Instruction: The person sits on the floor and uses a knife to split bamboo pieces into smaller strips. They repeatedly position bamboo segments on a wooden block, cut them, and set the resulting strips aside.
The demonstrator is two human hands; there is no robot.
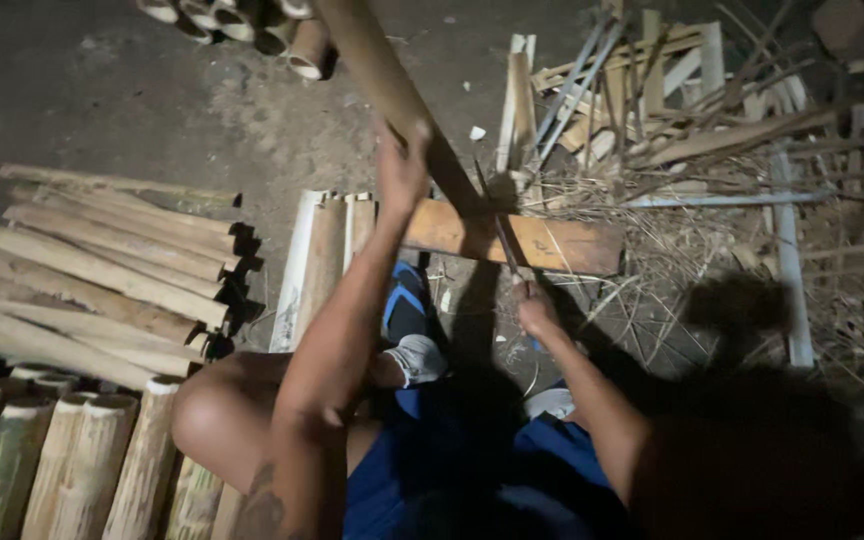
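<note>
A: Item one, hands?

B: I log the left hand [399, 165] clenched round a long bamboo pole [392, 95], held slanted so its lower end rests on the wooden block [512, 240] on the floor [82, 90]. I log the right hand [535, 308] gripping a thin blade [497, 225] set against that lower end, apparently to split it.

A: Item two, stock?

B: Split bamboo lengths [102, 275] stacked at the floor's left edge; whole bamboo sections [62, 460] at the near left corner; more cut tubes [242, 22] at the far edge.

A: Item three, room?

B: Slats and shavings [692, 130] crowd the right side. I see bare floor only far left.
</note>
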